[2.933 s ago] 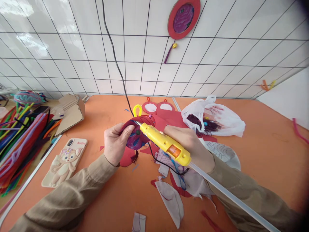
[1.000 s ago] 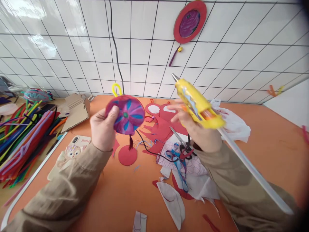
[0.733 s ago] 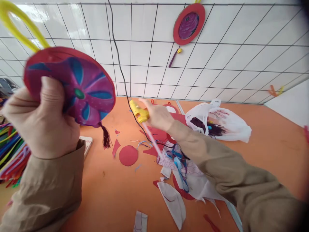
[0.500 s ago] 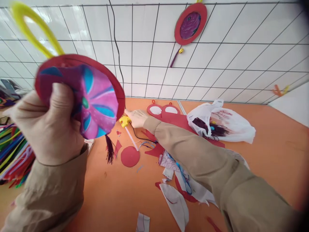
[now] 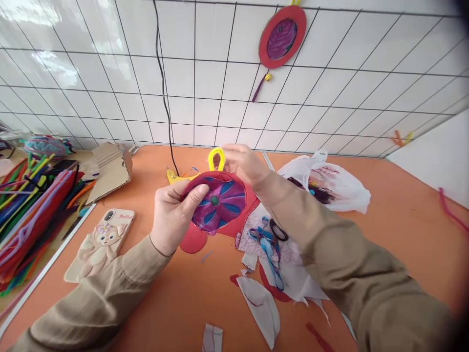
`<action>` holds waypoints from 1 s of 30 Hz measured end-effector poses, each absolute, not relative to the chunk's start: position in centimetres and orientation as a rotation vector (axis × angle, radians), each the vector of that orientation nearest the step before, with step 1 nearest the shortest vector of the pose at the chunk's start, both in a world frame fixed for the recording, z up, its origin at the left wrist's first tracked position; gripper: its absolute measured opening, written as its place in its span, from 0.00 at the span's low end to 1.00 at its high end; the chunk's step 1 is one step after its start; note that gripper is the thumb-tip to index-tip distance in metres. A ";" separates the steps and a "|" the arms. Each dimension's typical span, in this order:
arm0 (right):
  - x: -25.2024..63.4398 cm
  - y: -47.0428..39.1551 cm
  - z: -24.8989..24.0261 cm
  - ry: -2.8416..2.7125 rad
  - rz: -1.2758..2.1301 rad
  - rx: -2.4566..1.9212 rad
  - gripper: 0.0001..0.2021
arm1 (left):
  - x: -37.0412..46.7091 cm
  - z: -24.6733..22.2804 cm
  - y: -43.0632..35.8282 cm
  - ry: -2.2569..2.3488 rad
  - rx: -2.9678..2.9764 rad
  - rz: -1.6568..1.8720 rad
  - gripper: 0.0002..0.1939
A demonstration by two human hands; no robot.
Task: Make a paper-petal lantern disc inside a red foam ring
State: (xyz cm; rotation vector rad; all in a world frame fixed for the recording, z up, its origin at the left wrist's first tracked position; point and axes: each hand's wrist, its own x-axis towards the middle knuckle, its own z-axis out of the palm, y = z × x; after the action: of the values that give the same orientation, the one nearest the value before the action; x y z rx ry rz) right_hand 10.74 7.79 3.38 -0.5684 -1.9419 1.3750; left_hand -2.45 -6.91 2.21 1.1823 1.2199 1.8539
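A round red ornament (image 5: 220, 204) with a purple and blue flower fabric centre is in my left hand (image 5: 176, 210), the thumb pressed on its front at the left edge. From its top stands a yellow fuzzy loop (image 5: 216, 160). My right hand (image 5: 244, 164) is just right of that loop, blurred by motion, so what its fingers do is unclear. Behind and below the ornament lie red pieces, one of them a red disc (image 5: 193, 242). Part of a yellow glue gun (image 5: 176, 177) shows behind my left hand.
A phone case (image 5: 100, 244) and a pile of coloured fuzzy stems (image 5: 40, 215) lie on the left, near torn cardboard (image 5: 112, 168). Fabric scraps (image 5: 260, 308) and a white plastic bag (image 5: 344, 186) are on the right. A similar ornament (image 5: 282, 37) hangs on the tiled wall.
My left hand has brought the ornament down, away from my face and to the right. My right hand has left the glue gun and moved right and up, beside the yellow loop. The view has shifted left.
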 end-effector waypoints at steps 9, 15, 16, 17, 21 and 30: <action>15.4 -1.0 6.0 -2.080 1.110 -0.629 0.16 | -0.6 2.1 -7.6 1.221 1.271 1.702 0.09; 14.7 -0.7 4.7 -1.972 1.108 -0.650 0.08 | -0.4 1.3 -7.7 1.227 1.280 1.712 0.08; 14.7 -0.7 4.6 -1.954 1.103 -0.646 0.07 | -0.4 1.2 -7.7 1.231 1.276 1.709 0.09; 14.7 -0.7 4.5 -1.936 1.107 -0.643 0.06 | -0.4 1.2 -7.7 1.238 1.271 1.706 0.09; 14.7 -1.0 4.5 -1.898 1.167 -0.664 0.05 | -0.4 1.1 -7.8 1.268 1.240 1.701 0.10; 14.7 -1.1 4.8 -1.868 1.191 -0.694 0.07 | -0.2 1.1 -8.0 1.258 1.200 1.717 0.09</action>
State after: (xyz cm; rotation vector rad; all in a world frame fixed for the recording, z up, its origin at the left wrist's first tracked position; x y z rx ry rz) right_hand 14.65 -1.09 4.76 -0.6943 -1.8680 1.1907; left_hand -0.24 -7.98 1.14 1.2002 1.2583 1.7166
